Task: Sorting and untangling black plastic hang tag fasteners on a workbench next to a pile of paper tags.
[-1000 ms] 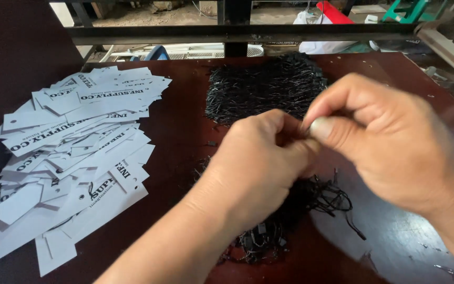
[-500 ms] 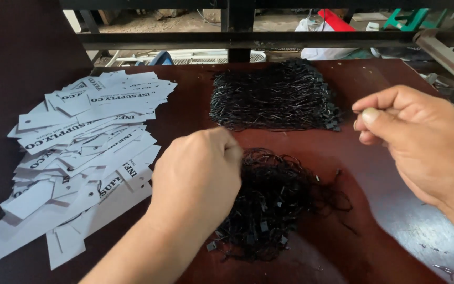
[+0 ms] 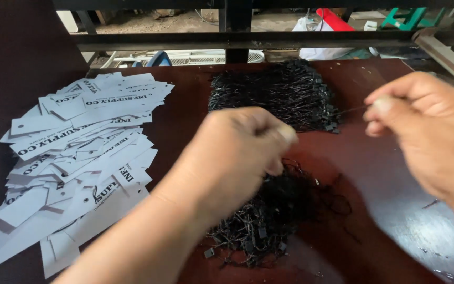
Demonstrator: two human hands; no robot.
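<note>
1. Here your right hand (image 3: pixel 426 131) has its grip pinched on a thin black string (image 3: pixel 350 110), which runs leftward from your fingertips.
2. Your left hand (image 3: pixel 237 158) is curled, its grip pressed together over the loose tangle of black tag strings (image 3: pixel 274 215) just beneath.
3. Beyond both grips lies a neater bundle of strings (image 3: pixel 274 92); white paper tags (image 3: pixel 80 158) spread left across the dark red desk (image 3: pixel 390 184).

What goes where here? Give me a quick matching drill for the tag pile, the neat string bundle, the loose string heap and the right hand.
Things:
1. white paper tags
2. neat bundle of black strings
3. loose heap of black strings
4. right hand

Places or states:
A. under the left hand
B. far middle of the table
C. pinching a thin string
D. spread at the left

Pairs: 1-D, 2-B, 3-A, 4-C
</note>
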